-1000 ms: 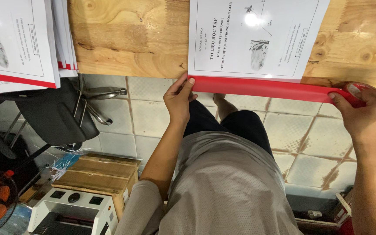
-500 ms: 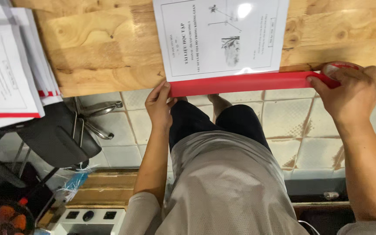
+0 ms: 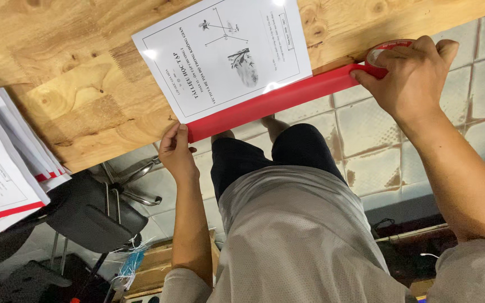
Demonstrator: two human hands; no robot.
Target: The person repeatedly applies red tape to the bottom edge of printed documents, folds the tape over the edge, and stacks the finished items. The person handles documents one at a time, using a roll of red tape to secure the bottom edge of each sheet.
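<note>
Left hand: our left hand (image 3: 176,150) sits at the table edge, fingers together and pinched on the near end of the red tape strip (image 3: 270,101), thumb on top.
Right hand: our right hand (image 3: 413,78) is clamped over the red tape roll (image 3: 385,51), fingers curled around it and pressing it against the wood.
Tape: the strip runs taut from one hand to the other, lying along the lower edge of the white booklet (image 3: 223,53) and overlapping it.
Booklet: we see it flat on the wooden table (image 3: 68,84), tilted a little, its printed cover with small drawings facing up.
Stack: more white booklets with red edges (image 3: 7,168) lie piled at the left end of the table, well apart from both hands.
Below the table: our dark shorts and grey shirt, a tiled floor (image 3: 366,140) and a black chair (image 3: 94,216) beside our left arm.
</note>
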